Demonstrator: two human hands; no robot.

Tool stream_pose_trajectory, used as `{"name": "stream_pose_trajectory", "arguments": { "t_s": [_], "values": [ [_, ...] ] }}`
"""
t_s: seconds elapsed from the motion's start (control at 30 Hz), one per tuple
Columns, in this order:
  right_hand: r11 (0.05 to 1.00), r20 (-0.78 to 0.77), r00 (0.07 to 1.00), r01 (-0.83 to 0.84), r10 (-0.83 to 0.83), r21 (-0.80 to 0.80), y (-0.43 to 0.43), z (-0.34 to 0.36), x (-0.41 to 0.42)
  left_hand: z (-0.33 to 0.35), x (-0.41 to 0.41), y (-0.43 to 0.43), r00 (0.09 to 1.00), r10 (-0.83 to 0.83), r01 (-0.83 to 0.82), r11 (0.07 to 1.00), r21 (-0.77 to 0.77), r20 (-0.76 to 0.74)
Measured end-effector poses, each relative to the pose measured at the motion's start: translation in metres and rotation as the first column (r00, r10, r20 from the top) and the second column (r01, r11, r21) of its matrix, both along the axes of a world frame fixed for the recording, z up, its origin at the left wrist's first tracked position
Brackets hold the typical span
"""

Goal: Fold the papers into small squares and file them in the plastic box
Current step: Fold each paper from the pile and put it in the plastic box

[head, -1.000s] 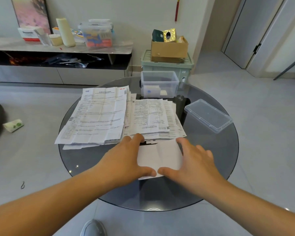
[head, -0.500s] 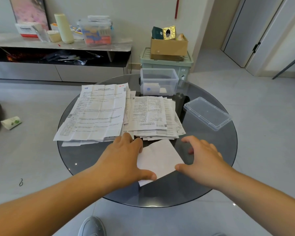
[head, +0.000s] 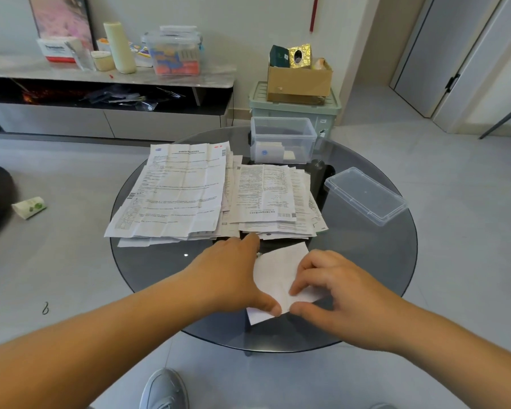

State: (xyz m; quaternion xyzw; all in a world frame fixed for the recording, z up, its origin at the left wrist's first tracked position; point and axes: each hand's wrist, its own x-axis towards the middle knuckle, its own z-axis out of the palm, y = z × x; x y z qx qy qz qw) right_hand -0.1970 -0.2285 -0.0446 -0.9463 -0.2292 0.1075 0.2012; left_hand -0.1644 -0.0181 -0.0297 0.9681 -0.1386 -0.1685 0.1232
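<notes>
A white folded paper [head: 278,270] lies on the near part of the round glass table [head: 396,261]. My left hand [head: 233,273] lies flat on its left side, thumb pressing the near edge. My right hand [head: 331,293] has curled fingers on the paper's right near edge and pinches it between fingertips and thumb. Behind the hands lies a spread of printed papers: a large sheet [head: 174,196] on the left and a smaller stack [head: 269,196] on the right. The clear plastic box [head: 282,140] stands open at the table's far edge, with folded papers inside.
The box's clear lid [head: 365,196] lies on the right of the table. Behind the table stand a green crate [head: 295,106] with a cardboard box [head: 298,79] on it, and a low cabinet [head: 101,78] with clutter. My grey shoe [head: 163,391] shows below the table.
My right hand moved left from beside the paper onto its right near edge and curled its fingers on it. The left hand stayed pressing the paper.
</notes>
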Motion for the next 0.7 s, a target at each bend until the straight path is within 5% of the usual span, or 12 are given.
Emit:
{"name": "stream_pose_trajectory", "arguments": {
  "t_s": [0.13,0.27,0.33,0.57,0.63,0.7],
  "values": [
    [0.998,0.019,0.999,-0.036,0.038,-0.059,0.002,0.004,-0.003,0.005,0.002,-0.001,0.997,0.034,-0.04,0.995,-0.088,-0.068],
    [0.991,0.065,0.997,-0.04,0.049,-0.128,0.006,0.008,-0.009,0.004,0.005,0.005,0.961,0.163,-0.246,0.871,-0.425,-0.223],
    [0.99,0.096,0.994,-0.034,0.047,-0.137,0.007,0.008,-0.011,0.004,0.004,0.008,0.912,0.147,-0.35,0.767,-0.537,-0.383],
    [0.997,0.163,0.986,0.032,-0.021,-0.07,0.003,0.001,-0.01,0.016,0.003,0.01,0.643,-0.056,-0.593,0.594,-0.543,-0.764],
    [0.999,0.148,0.988,0.053,-0.052,-0.002,0.001,-0.001,-0.006,0.019,0.001,0.013,0.664,-0.127,-0.498,0.659,-0.563,-0.737],
    [0.995,0.098,0.99,0.096,-0.1,0.04,0.0,-0.001,-0.002,0.016,-0.001,0.016,0.812,-0.135,-0.226,0.825,-0.518,-0.569]
  ]
}}
